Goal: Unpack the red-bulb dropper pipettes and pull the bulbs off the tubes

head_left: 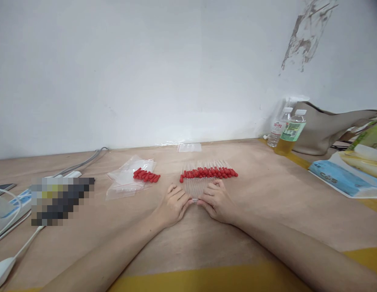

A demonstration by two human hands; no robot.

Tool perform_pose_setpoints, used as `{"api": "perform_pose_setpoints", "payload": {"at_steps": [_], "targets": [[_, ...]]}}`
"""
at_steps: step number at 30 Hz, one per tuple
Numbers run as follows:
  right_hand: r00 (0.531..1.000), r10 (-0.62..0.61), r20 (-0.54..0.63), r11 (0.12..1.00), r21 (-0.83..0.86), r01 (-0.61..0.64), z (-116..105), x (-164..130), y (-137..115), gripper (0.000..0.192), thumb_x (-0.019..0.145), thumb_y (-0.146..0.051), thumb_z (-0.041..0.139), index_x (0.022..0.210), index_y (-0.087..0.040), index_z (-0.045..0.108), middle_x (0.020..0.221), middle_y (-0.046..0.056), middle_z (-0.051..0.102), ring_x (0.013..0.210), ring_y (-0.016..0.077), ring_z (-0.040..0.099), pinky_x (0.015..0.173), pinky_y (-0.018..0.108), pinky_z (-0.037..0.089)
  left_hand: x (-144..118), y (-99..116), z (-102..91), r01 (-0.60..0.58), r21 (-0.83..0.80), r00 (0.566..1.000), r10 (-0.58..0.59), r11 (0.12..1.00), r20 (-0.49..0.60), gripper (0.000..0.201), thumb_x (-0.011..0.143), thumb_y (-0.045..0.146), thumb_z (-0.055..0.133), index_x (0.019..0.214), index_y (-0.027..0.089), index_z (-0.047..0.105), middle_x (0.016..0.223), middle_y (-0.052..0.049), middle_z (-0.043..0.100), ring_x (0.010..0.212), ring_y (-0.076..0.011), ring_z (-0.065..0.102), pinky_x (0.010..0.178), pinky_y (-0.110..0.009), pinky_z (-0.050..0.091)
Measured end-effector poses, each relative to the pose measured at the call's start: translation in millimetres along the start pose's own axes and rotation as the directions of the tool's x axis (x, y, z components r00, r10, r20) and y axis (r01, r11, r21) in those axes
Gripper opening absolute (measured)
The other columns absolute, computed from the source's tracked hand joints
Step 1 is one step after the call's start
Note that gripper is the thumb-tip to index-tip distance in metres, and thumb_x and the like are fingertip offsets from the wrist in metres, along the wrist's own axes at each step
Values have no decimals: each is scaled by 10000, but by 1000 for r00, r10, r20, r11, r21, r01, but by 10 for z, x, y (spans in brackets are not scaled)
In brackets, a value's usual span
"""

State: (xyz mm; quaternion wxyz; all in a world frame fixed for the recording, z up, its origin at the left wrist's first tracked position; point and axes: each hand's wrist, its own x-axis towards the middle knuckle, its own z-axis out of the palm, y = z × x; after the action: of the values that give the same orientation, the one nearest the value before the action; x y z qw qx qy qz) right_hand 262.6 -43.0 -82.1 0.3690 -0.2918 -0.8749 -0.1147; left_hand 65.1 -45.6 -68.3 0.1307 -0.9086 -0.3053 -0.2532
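My left hand [175,205] and my right hand [217,202] rest close together on the table, fingers curled in and thumbs nearly meeting. Between them lies a row of thin clear tubes [195,187], and my fingers close around the near ends and sides of this row. Just beyond is a dense row of droppers with red rubber bulbs [206,172], their clear stems pointing to the wall. Left of my hands, a small pile of loose red bulbs [146,175] sits on clear plastic zip bags [124,181]. My fingers hide the tubes' outer edges.
Another small clear bag [189,147] lies by the wall. At left are a power strip [24,202], cables and a blurred-out dark item [61,201]. Two bottles [290,132], a grey-brown bag [319,127] and a blue tissue pack [343,176] stand or lie at right.
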Motion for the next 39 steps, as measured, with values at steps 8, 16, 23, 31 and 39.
{"api": "perform_pose_setpoints", "payload": {"at_steps": [8, 16, 23, 31, 39], "targets": [[979, -194, -62, 975, -121, 186, -87, 17, 3, 162, 840, -216, 474, 726, -156, 572, 559, -28, 500, 631, 101, 369, 750, 326, 255, -19, 3, -33, 45, -138, 992, -28, 989, 122, 275, 890, 208, 288, 711, 159, 492, 655, -15, 534, 674, -137, 461, 752, -324, 320], [947, -318, -53, 916, -276, 292, -174, -37, 28, 100, 841, -164, 472, 829, -185, 569, 579, -52, 513, 618, 87, 372, 764, 324, 243, -39, 39, -75, 73, -227, 986, -37, 971, 160, 284, 895, 215, 262, 739, 165, 494, 669, -14, 546, 682, -133, 475, 727, -311, 325], [997, 27, -71, 969, -242, -43, -398, -53, 253, 179, 848, -222, 443, 801, -223, 616, 640, -14, 596, 673, 114, 458, 781, 325, 219, -148, -176, -82, 258, -194, 966, -251, 947, 60, 297, 903, 245, 248, 835, 191, 532, 766, -22, 592, 727, -151, 531, 725, -323, 370], [769, 619, 163, 782, -227, -581, -564, 51, 479, 267, 783, -225, 398, 605, -180, 592, 633, 18, 617, 568, 117, 500, 606, 252, 246, -121, -804, -375, 586, 19, 808, -582, 810, -88, 355, 840, 193, 305, 1164, 146, 442, 827, -71, 527, 790, -189, 533, 705, -312, 432], [613, 710, 346, 697, -220, -683, -553, 4, 534, 148, 664, -191, 473, 615, -190, 613, 622, 26, 623, 583, 147, 543, 505, 223, 276, -214, -1122, -240, 529, 295, 843, -533, 796, -73, 250, 830, 288, 382, 1009, 177, 518, 889, -94, 625, 886, -244, 551, 794, -386, 371]]}}
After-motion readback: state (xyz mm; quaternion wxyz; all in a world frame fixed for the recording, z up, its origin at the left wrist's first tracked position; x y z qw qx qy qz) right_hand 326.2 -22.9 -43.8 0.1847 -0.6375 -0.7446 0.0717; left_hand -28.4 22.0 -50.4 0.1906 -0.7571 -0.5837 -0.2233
